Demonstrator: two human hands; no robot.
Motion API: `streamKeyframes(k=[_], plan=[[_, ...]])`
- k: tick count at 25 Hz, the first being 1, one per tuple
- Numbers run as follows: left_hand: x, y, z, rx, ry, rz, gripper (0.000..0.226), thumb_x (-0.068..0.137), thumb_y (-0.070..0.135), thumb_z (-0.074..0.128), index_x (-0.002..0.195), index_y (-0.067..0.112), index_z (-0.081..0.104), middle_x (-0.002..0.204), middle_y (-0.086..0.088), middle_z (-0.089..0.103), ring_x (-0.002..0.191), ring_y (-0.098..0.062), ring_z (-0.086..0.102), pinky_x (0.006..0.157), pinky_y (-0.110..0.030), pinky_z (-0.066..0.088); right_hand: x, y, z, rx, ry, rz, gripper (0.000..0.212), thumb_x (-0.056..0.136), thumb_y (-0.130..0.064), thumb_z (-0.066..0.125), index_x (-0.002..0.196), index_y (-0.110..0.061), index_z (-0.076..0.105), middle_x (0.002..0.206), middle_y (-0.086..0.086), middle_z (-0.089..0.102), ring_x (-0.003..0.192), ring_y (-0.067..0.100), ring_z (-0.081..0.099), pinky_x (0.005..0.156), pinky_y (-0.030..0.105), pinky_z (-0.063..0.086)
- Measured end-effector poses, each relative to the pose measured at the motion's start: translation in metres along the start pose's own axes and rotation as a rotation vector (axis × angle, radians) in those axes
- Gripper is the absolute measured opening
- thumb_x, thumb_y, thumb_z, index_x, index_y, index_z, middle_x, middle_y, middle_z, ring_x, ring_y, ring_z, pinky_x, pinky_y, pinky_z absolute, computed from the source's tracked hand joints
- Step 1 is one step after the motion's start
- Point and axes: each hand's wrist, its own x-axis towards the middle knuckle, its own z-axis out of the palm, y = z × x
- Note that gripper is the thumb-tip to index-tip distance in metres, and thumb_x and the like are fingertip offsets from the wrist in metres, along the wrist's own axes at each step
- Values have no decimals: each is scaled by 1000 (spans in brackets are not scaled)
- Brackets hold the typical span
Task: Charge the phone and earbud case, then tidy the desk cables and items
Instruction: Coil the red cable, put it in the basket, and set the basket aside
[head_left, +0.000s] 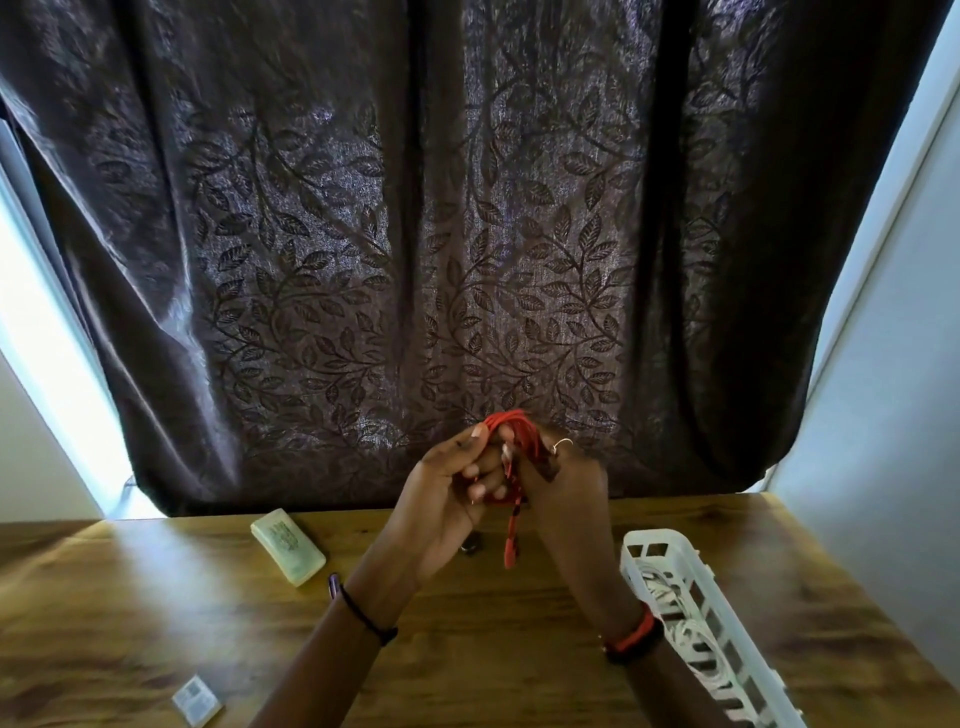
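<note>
Both hands are raised above the wooden desk (156, 597), holding a coiled red cable (511, 423) between them. My left hand (452, 483) grips the coil from the left with curled fingers. My right hand (563, 478) grips it from the right. One end of the cable with a red plug (510, 553) hangs down between the hands. A phone in a pale clear case (288, 546) lies face down on the desk to the left. A small dark object (471, 546) lies on the desk under the hands, mostly hidden.
A white slotted plastic basket (696, 613) with white cables inside stands at the right of the desk. A small clear packet (196, 699) lies near the front left. A dark leaf-patterned curtain (441, 260) hangs right behind the desk's far edge.
</note>
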Motion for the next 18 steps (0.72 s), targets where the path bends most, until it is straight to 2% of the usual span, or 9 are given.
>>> streamKeyframes(k=[3,8,11,12,16,18], plan=[[0,-1,-4,-52,-12,-15,27,94,20,39,88,6,61,50,8,35,41,-3,35,54,-18,44,1,0,1,81,-3,5,17,89,-24,60,97,-15,70,83,-3,70,78,6,66,73,28,56],[-4,-6,-15,-55,-6,-53,25,94,21,40,90,6,59,52,8,33,44,-4,35,64,-22,43,-2,7,-2,234,-36,95,11,83,-15,64,81,-17,74,76,3,73,77,18,69,77,43,56],[-5,-12,-26,52,20,-113,25,92,23,43,87,7,62,53,7,33,47,-4,37,66,-24,36,-13,8,-6,323,-93,167,26,81,-12,66,66,-33,71,68,-9,72,72,5,68,74,29,55],[-6,-15,-29,134,37,-131,27,94,24,43,86,9,64,55,7,33,49,-5,37,65,-24,33,-15,11,-4,350,-110,196,25,80,-11,67,69,-33,71,71,-8,73,74,6,69,75,28,55],[-5,-27,-42,393,76,-160,32,99,30,38,86,13,63,56,8,34,53,-6,39,62,-24,31,-19,29,3,495,-145,383,15,78,-6,66,90,-15,67,90,10,71,91,25,67,83,39,54],[-4,-32,-44,389,73,-179,31,99,31,38,87,14,62,56,9,34,53,-5,39,63,-25,30,-16,37,4,610,-140,467,23,79,0,65,98,-11,59,88,12,68,84,24,66,72,33,55]])
